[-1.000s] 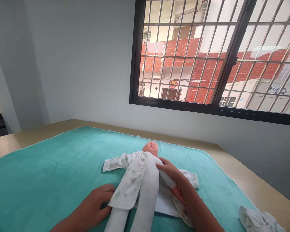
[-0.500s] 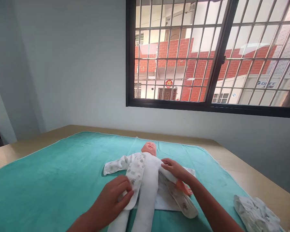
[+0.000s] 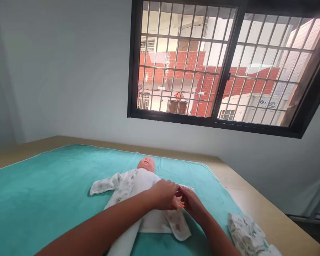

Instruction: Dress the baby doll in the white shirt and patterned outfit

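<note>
Leftmost on the turquoise towel (image 3: 42, 195), a patterned top's sleeve (image 3: 102, 185) stretches out from the white-bodied doll (image 3: 142, 179), which lies face up mid-towel. The left hand (image 3: 164, 194) bends over the doll's arm, its small hand (image 3: 178, 202) poking out; the right hand (image 3: 192, 203) meets it there, fingertips together. Whether either is clamped, I cannot tell. Further right, a crumpled patterned cloth (image 3: 246, 233) lies near the counter's (image 3: 272, 217) edge.
</note>
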A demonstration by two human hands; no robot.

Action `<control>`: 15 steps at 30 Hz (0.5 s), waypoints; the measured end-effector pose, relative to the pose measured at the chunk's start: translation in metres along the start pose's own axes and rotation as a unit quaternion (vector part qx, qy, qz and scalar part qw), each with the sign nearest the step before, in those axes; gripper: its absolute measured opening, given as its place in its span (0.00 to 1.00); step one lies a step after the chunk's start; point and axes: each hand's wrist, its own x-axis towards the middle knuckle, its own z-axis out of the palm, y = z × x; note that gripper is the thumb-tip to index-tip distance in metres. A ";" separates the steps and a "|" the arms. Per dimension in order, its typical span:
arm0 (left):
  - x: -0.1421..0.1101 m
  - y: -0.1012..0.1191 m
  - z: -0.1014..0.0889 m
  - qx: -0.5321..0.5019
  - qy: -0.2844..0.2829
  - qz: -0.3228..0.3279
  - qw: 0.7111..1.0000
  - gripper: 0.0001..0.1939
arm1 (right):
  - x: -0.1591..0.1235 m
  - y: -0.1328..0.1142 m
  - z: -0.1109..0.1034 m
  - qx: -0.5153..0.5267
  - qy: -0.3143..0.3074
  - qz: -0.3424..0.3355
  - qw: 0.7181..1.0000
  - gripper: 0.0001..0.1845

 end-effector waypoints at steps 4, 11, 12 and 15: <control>-0.006 -0.015 -0.012 0.038 0.002 0.011 0.999 0.07 | 0.004 0.012 0.010 -0.138 0.067 -0.028 0.988 0.22; -0.006 -0.033 -0.034 -0.017 0.030 -0.110 0.993 0.03 | -0.012 0.021 0.057 -0.611 0.079 -0.120 0.779 0.16; -0.005 -0.033 -0.033 -0.021 0.030 -0.121 0.992 0.04 | -0.012 0.021 0.061 -0.628 0.075 -0.114 0.766 0.12; -0.001 -0.033 -0.025 -0.032 0.030 -0.136 0.990 0.06 | -0.007 0.022 0.059 -0.585 0.070 -0.118 0.799 0.04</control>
